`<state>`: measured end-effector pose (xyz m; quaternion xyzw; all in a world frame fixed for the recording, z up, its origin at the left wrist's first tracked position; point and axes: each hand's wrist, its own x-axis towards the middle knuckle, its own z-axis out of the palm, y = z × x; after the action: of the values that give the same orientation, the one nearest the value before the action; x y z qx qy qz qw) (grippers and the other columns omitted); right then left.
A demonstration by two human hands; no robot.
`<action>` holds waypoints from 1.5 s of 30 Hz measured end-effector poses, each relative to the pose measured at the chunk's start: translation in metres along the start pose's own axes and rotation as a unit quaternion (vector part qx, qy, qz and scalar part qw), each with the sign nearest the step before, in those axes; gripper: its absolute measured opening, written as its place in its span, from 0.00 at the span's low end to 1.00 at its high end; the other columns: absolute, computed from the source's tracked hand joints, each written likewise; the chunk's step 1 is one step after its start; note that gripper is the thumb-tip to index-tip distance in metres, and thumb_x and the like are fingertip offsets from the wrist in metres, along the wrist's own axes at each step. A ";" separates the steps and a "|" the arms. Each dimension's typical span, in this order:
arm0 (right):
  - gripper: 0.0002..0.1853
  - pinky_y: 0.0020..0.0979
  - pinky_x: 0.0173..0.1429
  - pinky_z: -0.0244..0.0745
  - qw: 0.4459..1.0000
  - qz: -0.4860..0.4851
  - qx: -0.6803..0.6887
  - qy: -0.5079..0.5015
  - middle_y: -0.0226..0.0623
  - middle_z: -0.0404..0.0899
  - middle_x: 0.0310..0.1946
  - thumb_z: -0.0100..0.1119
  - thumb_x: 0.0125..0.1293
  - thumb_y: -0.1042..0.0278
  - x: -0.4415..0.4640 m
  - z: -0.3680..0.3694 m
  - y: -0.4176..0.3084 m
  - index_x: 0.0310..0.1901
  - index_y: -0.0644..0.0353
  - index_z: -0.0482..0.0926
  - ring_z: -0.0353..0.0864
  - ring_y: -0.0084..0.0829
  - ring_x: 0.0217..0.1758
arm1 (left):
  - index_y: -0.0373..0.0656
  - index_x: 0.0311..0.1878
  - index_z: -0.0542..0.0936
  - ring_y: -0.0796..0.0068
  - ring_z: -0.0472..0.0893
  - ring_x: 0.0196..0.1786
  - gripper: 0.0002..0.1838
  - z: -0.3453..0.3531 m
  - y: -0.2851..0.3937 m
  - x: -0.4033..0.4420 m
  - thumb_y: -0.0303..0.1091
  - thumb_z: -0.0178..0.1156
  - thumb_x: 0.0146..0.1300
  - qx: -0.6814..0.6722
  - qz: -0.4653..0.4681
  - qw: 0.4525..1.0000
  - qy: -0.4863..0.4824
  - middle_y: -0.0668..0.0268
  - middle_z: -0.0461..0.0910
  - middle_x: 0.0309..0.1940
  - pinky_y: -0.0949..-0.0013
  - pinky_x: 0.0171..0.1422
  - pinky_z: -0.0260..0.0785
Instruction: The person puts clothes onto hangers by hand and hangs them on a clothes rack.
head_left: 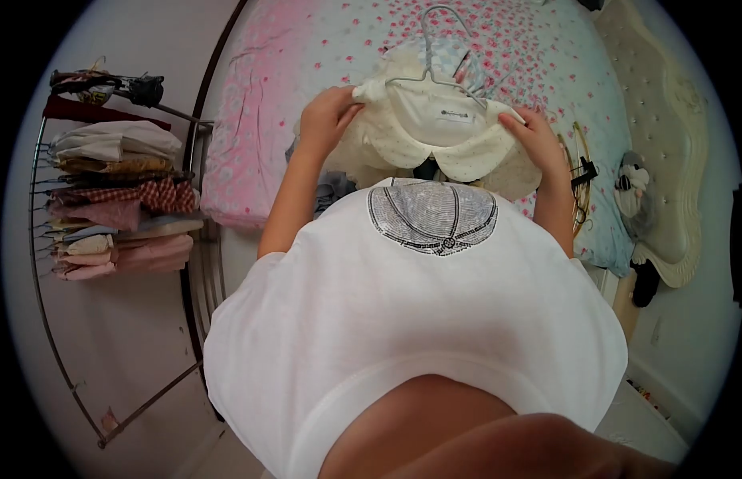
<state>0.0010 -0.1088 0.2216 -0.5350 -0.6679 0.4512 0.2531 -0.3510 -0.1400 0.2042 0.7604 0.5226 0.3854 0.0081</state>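
A cream blouse (466, 164) with a wide rounded collar and fine dots hangs on a grey wire hanger (428, 60), its hook pointing to the far side. My left hand (327, 120) pinches the blouse at its left shoulder. At the opposite shoulder, my right hand (534, 140) grips the fabric between thumb and fingers. The hanger's bar shows inside the neck opening, near a small label. The blouse's lower part is hidden behind my white shirt.
Under the blouse is a bed with a pink and pale blue floral cover (267, 104). Several hangers (582, 172) lie to the right, near a soft toy (633, 188) and the tufted headboard (666, 104). A metal clothes rack (47, 319) with hanging garments stands at left.
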 end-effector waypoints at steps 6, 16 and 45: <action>0.22 0.24 0.36 0.66 0.999 -0.032 -0.005 0.022 0.31 0.77 0.27 0.58 0.55 0.51 0.014 0.007 0.004 0.39 0.65 0.77 0.72 0.21 0.29 | 0.48 0.38 0.78 0.65 0.75 0.26 0.09 0.007 -0.015 -0.014 0.35 0.59 0.53 0.012 -0.043 0.999 -0.013 0.65 0.75 0.23 0.67 0.29 0.66; 0.12 0.29 0.39 0.67 0.975 -0.158 -0.070 0.139 0.38 0.75 0.28 0.55 0.59 0.62 0.011 0.012 0.008 0.36 0.64 0.76 0.73 0.32 0.32 | 0.47 0.34 0.79 0.66 0.73 0.22 0.06 -0.010 -0.013 -0.013 0.35 0.60 0.52 -0.024 -0.102 0.994 0.019 0.65 0.74 0.21 0.68 0.26 0.63; 0.12 0.31 0.42 0.69 0.931 -0.309 -0.137 -0.139 0.42 0.78 0.33 0.51 0.62 0.65 0.053 0.038 -0.016 0.43 0.63 0.75 0.76 0.38 0.36 | 0.44 0.31 0.81 0.69 0.73 0.23 0.09 -0.052 0.055 -0.123 0.37 0.61 0.49 0.000 -0.281 0.947 0.155 0.63 0.76 0.21 0.71 0.28 0.62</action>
<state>-0.0534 -0.0715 0.2099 -0.2639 -0.8841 0.3246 0.2084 -0.3581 -0.2840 0.1928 0.5134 0.7102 0.4804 0.0352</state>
